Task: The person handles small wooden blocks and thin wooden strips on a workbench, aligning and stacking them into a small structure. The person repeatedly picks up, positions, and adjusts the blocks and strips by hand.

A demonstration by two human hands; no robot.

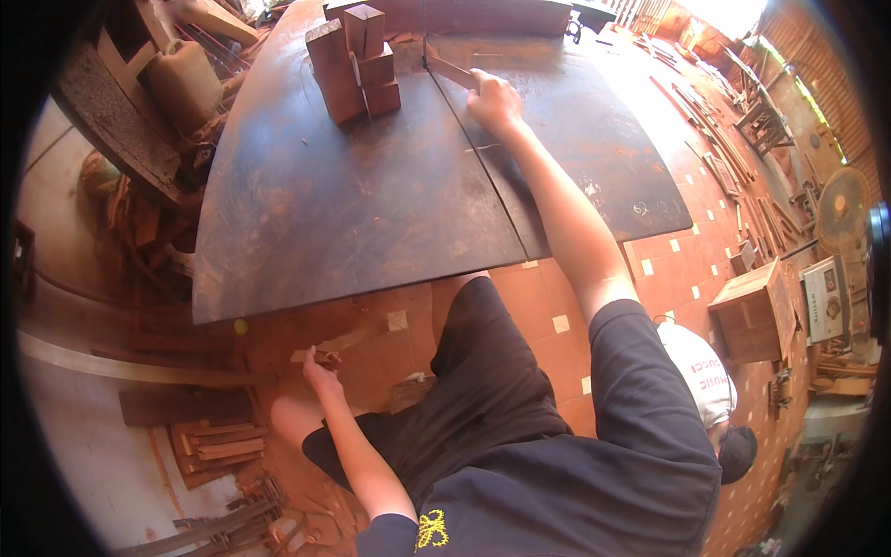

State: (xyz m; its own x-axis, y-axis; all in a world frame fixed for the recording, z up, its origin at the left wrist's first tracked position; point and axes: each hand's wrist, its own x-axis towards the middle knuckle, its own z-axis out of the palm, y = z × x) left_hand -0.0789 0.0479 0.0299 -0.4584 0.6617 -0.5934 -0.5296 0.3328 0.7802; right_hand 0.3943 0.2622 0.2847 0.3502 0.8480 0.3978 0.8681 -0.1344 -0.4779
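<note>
My right hand (495, 102) reaches far over a dark metal saw table (362, 204) and grips a short flat wooden strip (451, 72). The strip's far end lies close to the thin upright saw blade (425, 45); whether they touch I cannot tell. A long slot runs from the blade to the table's near edge. Left of the blade, several reddish wooden blocks (336, 84) stand grouped together. My left hand (321, 369) hangs below the table beside my leg, its fingers curled around something small and brownish that is hard to make out.
A co-worker in a white shirt (698, 376) is behind me on the right, near a wooden cabinet (747, 311). A round fan (843, 210) stands farther right. Stacked wood pieces (223, 446) lie at lower left, and a plastic jug (184, 85) sits left of the table.
</note>
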